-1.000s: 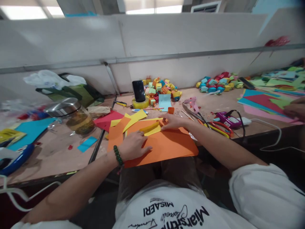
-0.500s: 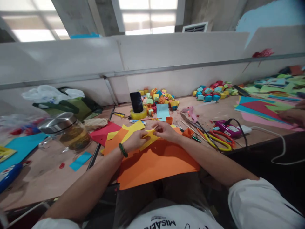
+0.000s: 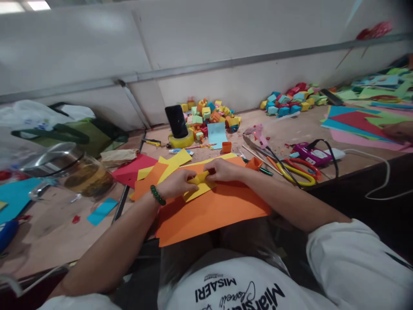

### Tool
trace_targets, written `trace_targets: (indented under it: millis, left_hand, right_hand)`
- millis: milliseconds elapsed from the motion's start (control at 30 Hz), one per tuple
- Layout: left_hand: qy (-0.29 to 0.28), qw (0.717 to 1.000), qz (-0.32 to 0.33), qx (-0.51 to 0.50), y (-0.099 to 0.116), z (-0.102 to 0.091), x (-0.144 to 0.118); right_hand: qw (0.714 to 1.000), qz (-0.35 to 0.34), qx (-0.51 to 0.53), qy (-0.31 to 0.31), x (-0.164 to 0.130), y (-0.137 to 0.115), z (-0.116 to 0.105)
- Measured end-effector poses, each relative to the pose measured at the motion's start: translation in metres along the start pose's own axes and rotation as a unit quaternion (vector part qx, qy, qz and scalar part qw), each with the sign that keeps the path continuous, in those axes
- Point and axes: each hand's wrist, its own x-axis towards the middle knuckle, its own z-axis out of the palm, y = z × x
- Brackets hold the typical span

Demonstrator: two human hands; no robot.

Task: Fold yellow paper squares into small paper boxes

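Observation:
A small piece of yellow paper is pinched between my two hands, bent up in the middle. My left hand, with a green bead bracelet at its wrist, grips the left end. At the right end, the fingers of my right hand are closed on it. Another flat yellow piece lies just below, on a large orange sheet that overhangs the table's front edge. More yellow paper and a red sheet lie left of my hands. A small orange folded paper box sits right of my right wrist.
Behind stand a phone on a tape roll and a heap of folded paper shapes. A pink glue gun, yellow-handled scissors and a purple power strip lie right. A glass jug stands left. Another person's hand shows far right.
My view has tilted downward. Both hands have drawn the yellow paper's ends in, and its middle now stands up in a fold.

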Motion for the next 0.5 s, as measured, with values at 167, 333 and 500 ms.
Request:
trace_targets:
  millis: [167, 333, 500]
  left_hand:
    - [0.01, 0.997, -0.017, 0.076, 0.004, 0.002, -0.006]
    - [0.062, 0.975, 0.015, 0.214, 0.012, 0.016, -0.015]
    - [0.073, 0.941, 0.033, 0.329, 0.019, 0.033, -0.027]
  right_hand:
    - [0.997, 0.0, -0.074, -0.033, -0.001, -0.003, -0.006]
    - [0.986, -0.006, -0.162, -0.046, -0.005, -0.011, -0.009]
    - [0.95, -0.01, -0.303, -0.081, -0.012, -0.021, -0.006]
